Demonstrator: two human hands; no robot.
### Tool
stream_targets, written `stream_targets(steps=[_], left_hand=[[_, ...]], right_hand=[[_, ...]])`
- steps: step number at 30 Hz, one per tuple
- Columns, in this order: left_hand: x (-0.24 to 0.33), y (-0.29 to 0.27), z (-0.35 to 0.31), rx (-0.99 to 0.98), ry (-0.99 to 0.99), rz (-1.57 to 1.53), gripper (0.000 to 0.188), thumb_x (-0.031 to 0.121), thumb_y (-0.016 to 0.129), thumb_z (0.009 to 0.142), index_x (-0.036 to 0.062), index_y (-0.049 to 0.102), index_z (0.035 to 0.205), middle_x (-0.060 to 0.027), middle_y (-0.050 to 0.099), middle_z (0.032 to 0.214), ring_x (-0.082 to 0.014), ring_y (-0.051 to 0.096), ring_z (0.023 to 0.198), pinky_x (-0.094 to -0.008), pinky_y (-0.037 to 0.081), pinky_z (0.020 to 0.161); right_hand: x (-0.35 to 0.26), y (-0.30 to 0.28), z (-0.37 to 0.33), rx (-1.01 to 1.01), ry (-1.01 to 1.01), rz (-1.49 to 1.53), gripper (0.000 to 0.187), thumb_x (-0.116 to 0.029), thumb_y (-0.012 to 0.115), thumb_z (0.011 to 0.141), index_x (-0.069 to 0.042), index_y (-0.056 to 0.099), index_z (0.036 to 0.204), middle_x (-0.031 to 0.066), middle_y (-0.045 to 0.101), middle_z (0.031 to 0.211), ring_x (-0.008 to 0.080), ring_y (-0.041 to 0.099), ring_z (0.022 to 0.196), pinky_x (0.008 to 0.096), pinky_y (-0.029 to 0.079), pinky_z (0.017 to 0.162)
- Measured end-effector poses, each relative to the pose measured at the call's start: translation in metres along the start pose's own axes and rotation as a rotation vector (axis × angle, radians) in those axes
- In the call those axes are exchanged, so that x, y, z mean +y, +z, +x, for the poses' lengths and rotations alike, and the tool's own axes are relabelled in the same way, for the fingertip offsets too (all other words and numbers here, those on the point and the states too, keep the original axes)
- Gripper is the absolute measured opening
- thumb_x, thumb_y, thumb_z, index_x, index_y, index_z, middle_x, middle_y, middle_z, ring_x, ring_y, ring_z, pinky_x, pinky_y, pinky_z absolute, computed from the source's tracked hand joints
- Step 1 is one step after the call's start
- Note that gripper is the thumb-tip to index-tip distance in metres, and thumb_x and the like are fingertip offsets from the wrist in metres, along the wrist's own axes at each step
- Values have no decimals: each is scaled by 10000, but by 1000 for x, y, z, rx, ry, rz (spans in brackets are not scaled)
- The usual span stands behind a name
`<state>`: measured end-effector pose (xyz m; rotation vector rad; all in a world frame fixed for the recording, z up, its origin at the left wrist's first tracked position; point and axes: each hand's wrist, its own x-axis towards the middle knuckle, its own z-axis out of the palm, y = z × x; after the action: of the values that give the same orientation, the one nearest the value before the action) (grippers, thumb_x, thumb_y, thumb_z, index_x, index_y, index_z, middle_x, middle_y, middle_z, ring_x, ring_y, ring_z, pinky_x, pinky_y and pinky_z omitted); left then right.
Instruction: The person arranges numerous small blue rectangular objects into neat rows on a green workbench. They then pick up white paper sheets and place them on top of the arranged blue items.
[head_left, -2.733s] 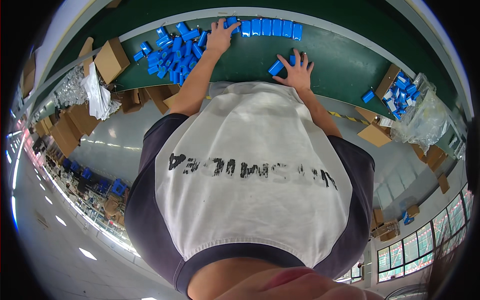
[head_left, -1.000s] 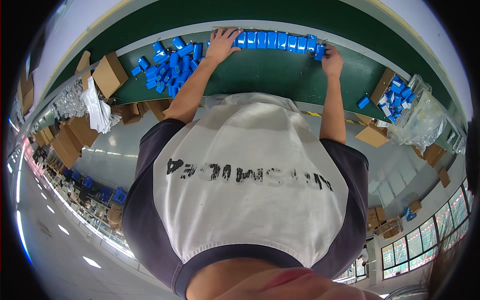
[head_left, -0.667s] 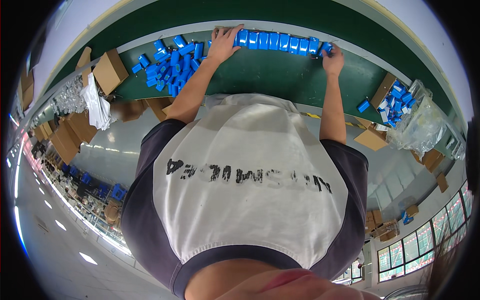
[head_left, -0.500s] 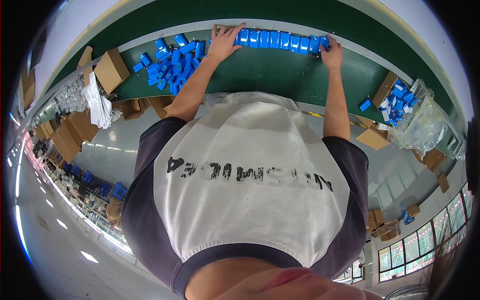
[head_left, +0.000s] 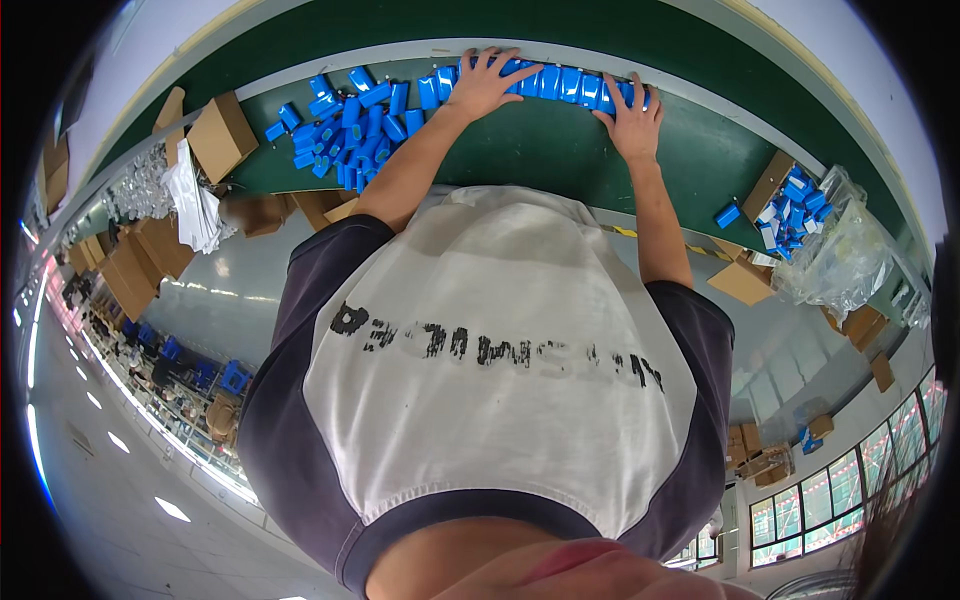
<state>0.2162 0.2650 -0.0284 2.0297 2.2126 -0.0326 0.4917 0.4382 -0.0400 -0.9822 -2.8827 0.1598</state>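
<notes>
A row of blue-wrapped blocks that look like battery packs [head_left: 550, 82] lies side by side along the far edge of the green bench. Over the left part of the row my left hand [head_left: 482, 90] rests with fingers spread, covering some packs. My right hand [head_left: 633, 122] lies across the right end, its fingers apart and touching the last packs; parts of these are hidden. Just left of my left hand, two more packs [head_left: 428, 92] stand beside the row. A loose heap of the same blue packs [head_left: 345, 135] spreads farther left.
A pale raised strip [head_left: 400, 52] runs behind the row. An open cardboard box [head_left: 222, 138] stands at the bench's left. On the right, another carton [head_left: 768, 185] holds blue packs [head_left: 797, 205] beside crumpled clear plastic [head_left: 850, 250], with one loose pack [head_left: 727, 214] near it.
My left hand has slid right along the row, uncovering packs at its left. My right hand has shifted left from the row's end, and its fingers have spread over the packs.
</notes>
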Motion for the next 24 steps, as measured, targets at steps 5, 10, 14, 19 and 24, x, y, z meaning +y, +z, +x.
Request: stream_targets(steps=[5,10,14,19,24], left_hand=[[-31,-30,-35,237,-158,-180,946,517,838,744,417,366,1557,-57,385,1542,-346,354,1415,-665,267,1129],[-72,-17,-86,-67,-274,-182,943,314,875,733,311,404,1551,-83,474,1441,-365,499,1255,-504,511,999],[-85,-5,-82,56,-211,-301,858,289,847,760,205,453,1517,-100,558,1334,-364,530,1208,-466,508,1018],[-86,-8,-80,110,-249,-340,877,164,856,718,166,456,1498,-115,550,1340,-383,518,1231,-466,474,1064],[-92,-12,-78,104,-298,-404,906,35,815,712,188,418,1512,-117,517,1399,-398,515,1263,-470,463,1086]], right_hand=[[-37,-53,16,108,70,158,700,-516,762,826,-304,531,1451,177,413,1496,457,379,1358,635,338,1106],[-103,-38,43,65,-45,300,643,-413,791,812,-195,586,1381,168,466,1450,426,401,1362,618,326,1133],[-160,-14,79,-112,-360,297,750,-436,817,777,-172,543,1423,143,493,1433,357,401,1388,605,283,1173],[-224,-9,115,-232,-439,110,839,-494,835,742,-109,517,1417,133,457,1480,340,348,1442,642,202,1208],[-239,8,125,-297,-400,54,758,-436,828,767,-77,540,1369,136,452,1470,337,361,1430,658,227,1187]])
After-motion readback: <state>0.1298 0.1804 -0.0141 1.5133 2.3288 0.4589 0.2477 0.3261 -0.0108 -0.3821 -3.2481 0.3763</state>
